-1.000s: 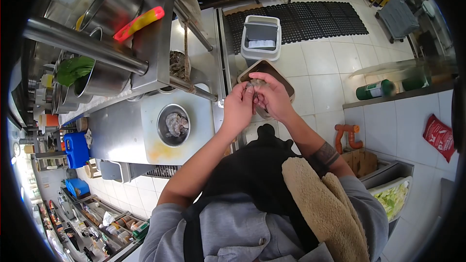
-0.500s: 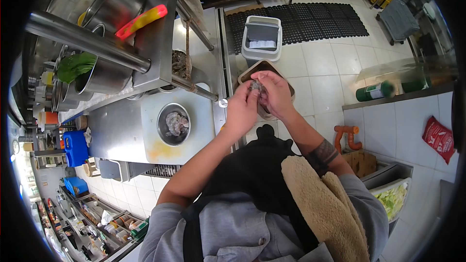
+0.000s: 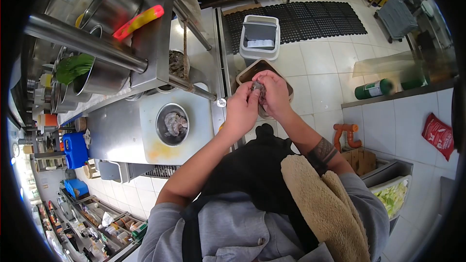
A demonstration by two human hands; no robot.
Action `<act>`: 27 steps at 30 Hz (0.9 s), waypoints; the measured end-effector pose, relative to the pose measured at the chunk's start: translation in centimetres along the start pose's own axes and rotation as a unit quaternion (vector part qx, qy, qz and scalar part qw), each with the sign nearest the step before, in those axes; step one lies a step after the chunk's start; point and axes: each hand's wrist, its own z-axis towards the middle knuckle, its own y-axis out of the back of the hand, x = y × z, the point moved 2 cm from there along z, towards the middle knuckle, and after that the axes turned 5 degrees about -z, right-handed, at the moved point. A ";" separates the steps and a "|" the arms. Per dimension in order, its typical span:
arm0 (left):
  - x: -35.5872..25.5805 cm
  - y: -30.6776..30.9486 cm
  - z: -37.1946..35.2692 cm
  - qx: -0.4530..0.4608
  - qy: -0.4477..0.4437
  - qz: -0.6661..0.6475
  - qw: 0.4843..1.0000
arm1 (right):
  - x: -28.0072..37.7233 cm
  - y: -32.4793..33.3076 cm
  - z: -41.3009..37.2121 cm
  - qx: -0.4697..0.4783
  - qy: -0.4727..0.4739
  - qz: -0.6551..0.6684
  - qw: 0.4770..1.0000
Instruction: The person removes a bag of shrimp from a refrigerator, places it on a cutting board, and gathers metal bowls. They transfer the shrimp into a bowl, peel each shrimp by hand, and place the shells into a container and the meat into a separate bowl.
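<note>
Both hands are closed on a small grey, glistening raw shrimp (image 3: 258, 88), partly hidden by the fingers. My left hand (image 3: 243, 106) pinches it from the left, thumb pointing up. My right hand (image 3: 274, 95) curls around its other side, fingertips against it. Directly below the hands is an open brown bin (image 3: 245, 73), its inside mostly covered by them. To the left, a steel bowl (image 3: 159, 132) with a small heap of greyish-pink peeled shrimp (image 3: 175, 124) rests on a white cutting board (image 3: 200, 138) with a yellow stain.
Behind the board, a container of dark grey contents (image 3: 177, 62) stands partly under a steel shelf (image 3: 150, 34). The shelf holds pots and a red-yellow handled tool (image 3: 139, 22). Beyond the brown bin is a white-rimmed bin (image 3: 277, 43), near a black floor mat (image 3: 315, 21).
The fingers have shifted slightly around the shrimp, and more of its grey body shows between them. Bowl and bins stay in place; the view moves a little.
</note>
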 end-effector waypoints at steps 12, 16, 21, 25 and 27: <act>0.6 3.3 0.3 0.011 -0.270 0.293 0.917 | -0.8 -0.2 -0.2 0.022 -0.064 0.013 0.998; 0.0 3.9 -0.2 0.000 -0.293 0.285 0.912 | -2.9 1.2 1.6 0.036 0.001 -0.008 0.999; -0.2 5.6 -0.2 -0.075 -0.198 0.257 0.943 | -2.9 3.7 4.4 0.002 -0.026 -0.131 0.991; 1.0 6.1 0.8 -0.082 -0.019 -0.008 0.996 | -3.5 7.7 9.9 -0.056 0.127 -0.468 0.873; 1.5 6.1 1.5 -0.076 -0.010 -0.049 0.996 | -5.0 10.4 14.0 0.003 0.141 -0.670 0.729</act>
